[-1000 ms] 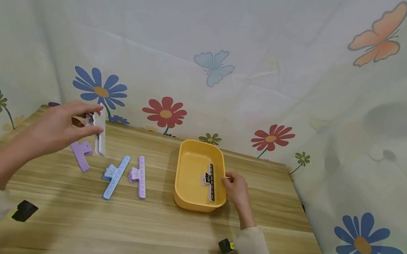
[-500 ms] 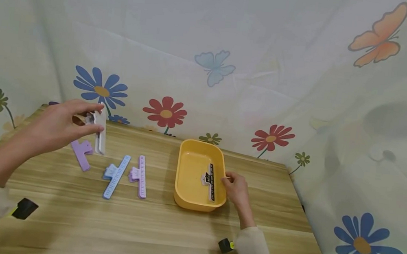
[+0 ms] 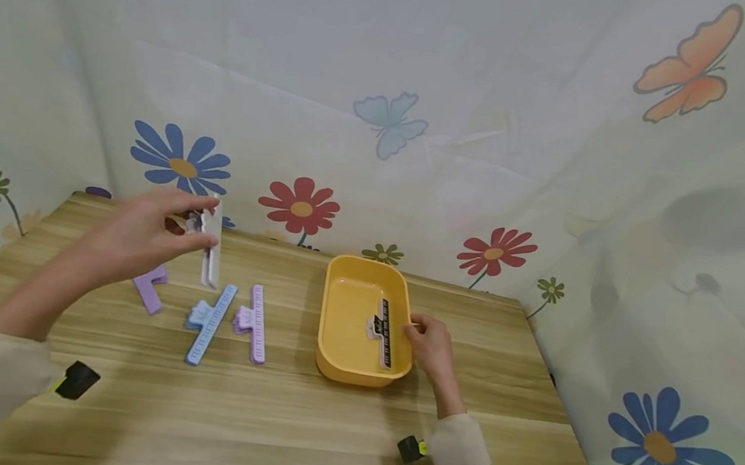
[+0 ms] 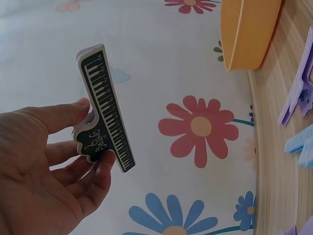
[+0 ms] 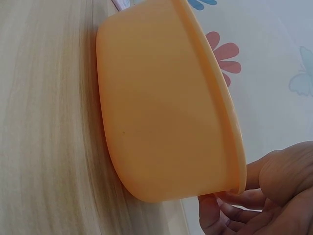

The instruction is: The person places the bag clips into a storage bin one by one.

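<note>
My left hand point(image 3: 150, 230) pinches a white clip point(image 3: 212, 254) in the air above the table. In the left wrist view this clip point(image 4: 108, 110) shows a dark front with piano keys and the word "Music". My right hand point(image 3: 432, 347) grips the right rim of a yellow bin point(image 3: 344, 319) between thumb and fingers. Inside the bin lies another clip point(image 3: 385, 335) with a black piano-key face. To the bin's left, a lilac clip point(image 3: 259, 324) and a light blue clip point(image 3: 211, 324) rest on the wood. A purple clip point(image 3: 149, 292) is partly hidden under my left hand.
The wooden table point(image 3: 273, 425) ends at the back against a hanging cloth point(image 3: 460, 159) printed with flowers and butterflies. The cloth also rises along the right side. Black wrist cameras sit at both sleeves.
My left hand has moved to the right with the white clip, from over the purple clip toward the blue one. My right hand and the bin have stayed in place.
</note>
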`<state>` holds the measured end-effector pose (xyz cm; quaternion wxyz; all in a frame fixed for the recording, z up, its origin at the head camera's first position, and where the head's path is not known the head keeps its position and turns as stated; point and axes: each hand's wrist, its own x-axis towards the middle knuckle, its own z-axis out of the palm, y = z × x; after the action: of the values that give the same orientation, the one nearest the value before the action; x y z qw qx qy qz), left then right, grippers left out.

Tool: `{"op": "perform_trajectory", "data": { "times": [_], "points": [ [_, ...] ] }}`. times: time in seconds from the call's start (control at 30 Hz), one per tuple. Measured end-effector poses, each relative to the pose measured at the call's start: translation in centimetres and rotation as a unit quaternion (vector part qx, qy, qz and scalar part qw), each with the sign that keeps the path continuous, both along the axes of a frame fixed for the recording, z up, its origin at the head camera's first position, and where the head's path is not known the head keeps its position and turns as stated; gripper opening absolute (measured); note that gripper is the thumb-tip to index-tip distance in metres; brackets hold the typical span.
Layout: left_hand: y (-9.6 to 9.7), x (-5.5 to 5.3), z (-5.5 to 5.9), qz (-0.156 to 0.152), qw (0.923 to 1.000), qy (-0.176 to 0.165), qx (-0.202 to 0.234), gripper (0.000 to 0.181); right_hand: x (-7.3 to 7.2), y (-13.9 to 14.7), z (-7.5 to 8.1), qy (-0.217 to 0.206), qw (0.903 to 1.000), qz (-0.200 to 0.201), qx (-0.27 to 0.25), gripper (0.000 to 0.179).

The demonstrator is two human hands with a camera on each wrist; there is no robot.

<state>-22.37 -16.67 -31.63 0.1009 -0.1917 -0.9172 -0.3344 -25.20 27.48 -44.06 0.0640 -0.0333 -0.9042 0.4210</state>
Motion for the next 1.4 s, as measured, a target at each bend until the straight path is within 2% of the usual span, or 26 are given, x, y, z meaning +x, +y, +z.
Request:
{"op": "perform_trajectory", "data": {
  "times": [0.23, 0.63, 1.07, 1.4],
  "points": [
    [1.8, -0.3, 0.0, -0.017, 0.9998, -0.002, 0.011, 0.062, 0.1, -0.1, 0.1, 0.000, 1.0000, -0.002, 0.008, 0.026],
    [4.0, -0.6, -0.2, -0.045, 0.9981, -0.027, 0.031, 0.064, 0.0, -0.1, 0.0, 0.005, 0.9999, 0.002, 0.013, 0.026],
    [6.6, -0.8, -0.5, -0.060, 0.9964, -0.049, 0.035, 0.061, 0.1, -0.1, 0.1, 0.015, 0.9998, 0.014, 0.009, 0.025],
    [8.5, -1.3, -1.1, -0.086, 0.9937, -0.041, 0.060, 0.059, 0.0, 0.0, 0.0, 0.011, 0.9999, 0.005, 0.012, 0.025]
  ]
}}
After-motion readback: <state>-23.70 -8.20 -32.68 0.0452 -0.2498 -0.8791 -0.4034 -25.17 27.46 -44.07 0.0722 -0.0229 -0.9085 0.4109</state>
